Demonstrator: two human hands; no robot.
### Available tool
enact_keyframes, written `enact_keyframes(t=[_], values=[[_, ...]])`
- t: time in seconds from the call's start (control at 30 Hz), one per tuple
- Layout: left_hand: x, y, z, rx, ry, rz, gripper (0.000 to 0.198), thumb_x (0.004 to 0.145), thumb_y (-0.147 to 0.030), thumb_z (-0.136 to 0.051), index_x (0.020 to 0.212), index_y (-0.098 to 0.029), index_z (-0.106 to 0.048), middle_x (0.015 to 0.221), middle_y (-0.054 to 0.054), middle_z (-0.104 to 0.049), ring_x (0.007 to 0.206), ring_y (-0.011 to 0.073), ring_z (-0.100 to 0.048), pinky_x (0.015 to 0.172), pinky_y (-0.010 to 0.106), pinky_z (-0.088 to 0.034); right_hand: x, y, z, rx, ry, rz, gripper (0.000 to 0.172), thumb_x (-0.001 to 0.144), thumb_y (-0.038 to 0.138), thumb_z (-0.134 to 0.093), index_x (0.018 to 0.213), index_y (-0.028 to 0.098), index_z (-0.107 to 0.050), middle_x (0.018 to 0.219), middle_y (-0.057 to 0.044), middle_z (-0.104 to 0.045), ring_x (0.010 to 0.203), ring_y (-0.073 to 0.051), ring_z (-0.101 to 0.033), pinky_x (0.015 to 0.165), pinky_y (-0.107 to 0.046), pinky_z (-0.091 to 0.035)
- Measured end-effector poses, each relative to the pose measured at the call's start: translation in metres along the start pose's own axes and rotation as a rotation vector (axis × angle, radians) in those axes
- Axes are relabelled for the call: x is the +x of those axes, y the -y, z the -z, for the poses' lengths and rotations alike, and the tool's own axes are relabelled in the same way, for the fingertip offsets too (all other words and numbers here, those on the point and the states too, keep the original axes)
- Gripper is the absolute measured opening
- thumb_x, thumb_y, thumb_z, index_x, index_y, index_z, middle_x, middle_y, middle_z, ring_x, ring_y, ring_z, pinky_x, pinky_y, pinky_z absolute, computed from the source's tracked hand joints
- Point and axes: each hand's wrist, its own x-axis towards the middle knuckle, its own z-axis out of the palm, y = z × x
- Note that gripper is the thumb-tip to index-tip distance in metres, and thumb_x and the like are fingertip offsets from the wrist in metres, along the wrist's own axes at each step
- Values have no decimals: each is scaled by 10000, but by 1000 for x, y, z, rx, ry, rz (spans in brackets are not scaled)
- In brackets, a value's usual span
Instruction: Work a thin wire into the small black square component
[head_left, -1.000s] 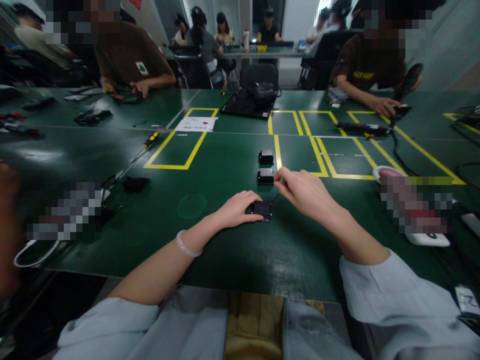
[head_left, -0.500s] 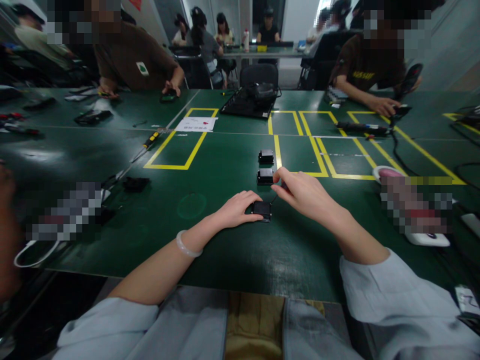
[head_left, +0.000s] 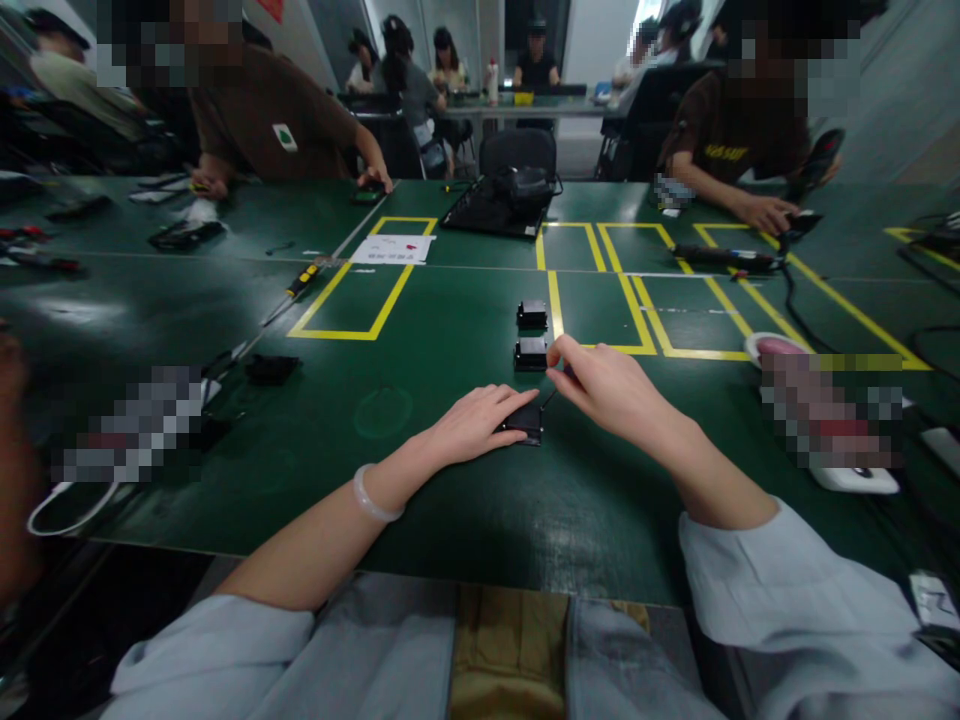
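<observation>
A small black rectangular part (head_left: 529, 428) lies on the green table in front of me. My left hand (head_left: 472, 420) grips it from the left, thumb along the near side and fingers over its far edge. Pinched in my right hand (head_left: 611, 385) is a thin dark rod-like tool (head_left: 550, 398), mostly hidden by the fingers. Its tip meets the right side of the part near the far corner. Just beyond, a black block with a grey top (head_left: 530, 353) stands close to my right fingertips. A similar block (head_left: 532, 314) sits behind it.
Yellow tape outlines (head_left: 375, 334) mark the green table (head_left: 450, 510). A screwdriver (head_left: 300, 283), a paper sheet (head_left: 391, 249) and a dark piece (head_left: 271, 368) lie leftward. A black tray (head_left: 487, 218) stands at the back. Co-workers sit opposite; a white-edged object (head_left: 855, 478) lies right.
My left fingers have stretched further across the top of the black part. My right hand has barely moved. A co-worker's hand at the far left has shifted right with a dark object.
</observation>
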Motion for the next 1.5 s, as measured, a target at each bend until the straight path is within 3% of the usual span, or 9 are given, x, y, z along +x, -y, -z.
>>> enact_keyframes(t=[0.27,0.5,0.67,0.83,1.1,1.37,1.5], values=[[0,-6,5,3,25,17,578,987,-540,-381,1476,-236,-343,1247,100,-550,1049,236,-531,926,357,-412,-1,3,2,12,-10,24,166,949,288,-412,1031,196,-525,773,-32,-665,669,-176,-582,590,-274,-295],[3,-3,5,-163,11,60,481,1040,-417,-234,1457,-253,-411,1217,71,-571,1059,212,-525,945,355,-405,-1,5,2,-2,-16,42,210,969,357,-407,1009,195,-534,772,-38,-673,673,-178,-594,614,-277,-303],[4,1,-2,-294,-24,80,441,1034,-396,-297,1420,-261,-463,1229,62,-574,1124,208,-519,985,356,-407,-1,5,1,-57,8,19,210,961,276,-360,1040,185,-531,769,-53,-673,653,-181,-578,611,-283,-294],[5,2,-5,-381,-50,66,395,1027,-372,-340,1354,-231,-511,1278,71,-569,1183,209,-513,1032,363,-398,-2,7,3,40,9,7,212,926,254,-389,1093,180,-497,842,-61,-679,676,-177,-575,601,-275,-305],[6,-2,1,-409,-46,69,322,1016,-360,-369,1227,-214,-565,1218,66,-601,1157,211,-542,1025,371,-415,-1,6,3,17,19,2,211,964,349,-385,1028,200,-520,763,-42,-658,676,-189,-583,587,-271,-289],[6,-2,1,-411,-54,80,301,1007,-359,-386,1182,-209,-581,1187,68,-605,1137,213,-551,1013,371,-427,-2,6,3,10,10,-18,196,933,267,-396,1077,188,-504,791,-38,-662,649,-174,-564,584,-274,-287],[6,-2,1,-403,-51,78,297,1009,-353,-383,1170,-198,-580,1181,71,-606,1130,213,-552,1012,371,-425,-2,6,3,20,5,-18,202,945,312,-398,1072,194,-502,802,-40,-669,667,-180,-578,587,-275,-286]])
